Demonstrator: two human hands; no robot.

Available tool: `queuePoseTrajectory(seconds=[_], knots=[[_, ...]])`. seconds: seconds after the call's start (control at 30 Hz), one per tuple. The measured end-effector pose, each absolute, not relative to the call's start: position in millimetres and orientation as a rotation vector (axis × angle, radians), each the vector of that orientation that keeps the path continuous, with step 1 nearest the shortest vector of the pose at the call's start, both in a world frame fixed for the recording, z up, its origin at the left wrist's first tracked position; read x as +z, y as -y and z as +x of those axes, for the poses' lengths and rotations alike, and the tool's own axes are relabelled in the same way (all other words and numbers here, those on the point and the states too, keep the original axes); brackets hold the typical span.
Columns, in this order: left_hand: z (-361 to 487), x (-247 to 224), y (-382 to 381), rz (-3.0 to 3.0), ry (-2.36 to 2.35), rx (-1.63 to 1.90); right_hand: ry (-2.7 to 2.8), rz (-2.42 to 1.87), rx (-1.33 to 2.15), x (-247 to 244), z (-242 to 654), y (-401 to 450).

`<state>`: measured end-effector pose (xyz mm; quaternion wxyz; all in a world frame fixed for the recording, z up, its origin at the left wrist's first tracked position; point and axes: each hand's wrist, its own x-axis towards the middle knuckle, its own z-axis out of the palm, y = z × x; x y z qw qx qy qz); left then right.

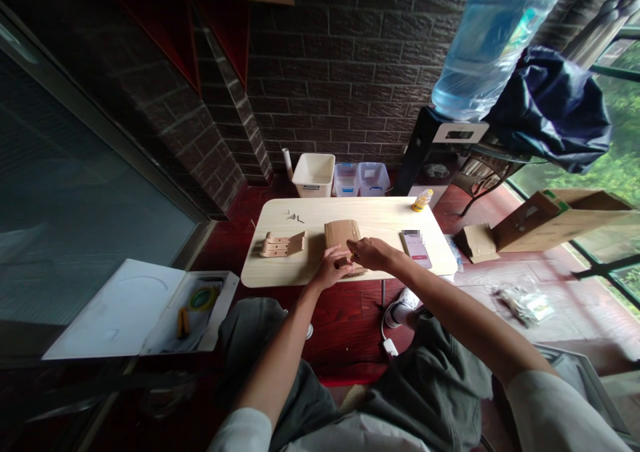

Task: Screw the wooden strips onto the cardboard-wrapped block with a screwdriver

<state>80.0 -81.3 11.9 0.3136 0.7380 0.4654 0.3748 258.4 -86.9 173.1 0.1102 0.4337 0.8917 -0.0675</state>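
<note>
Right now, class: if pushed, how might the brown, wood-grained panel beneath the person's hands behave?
The panel probably stays stiff, showing no folds. It might slide, since the pale, wood-look, round-cornered tabletop looks smooth. Rolling looks unlikely, given its broad shape.

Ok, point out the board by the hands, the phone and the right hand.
Board (343, 231): head view, far part of its upper face
Phone (418, 251): head view, middle of its screen
Right hand (371, 253): head view, back of the hand

L fingers (337, 255) on wdn pc (342, 233).
</note>
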Motion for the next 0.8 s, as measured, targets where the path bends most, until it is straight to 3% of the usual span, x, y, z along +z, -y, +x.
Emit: queuePoseTrajectory(seconds=[0.8], knots=[[80.0, 11.1, 80.2, 1.986, -1.237, 0.967, -2.614, 1.292, -0.2, 178.5, 258.5, 89.4]])
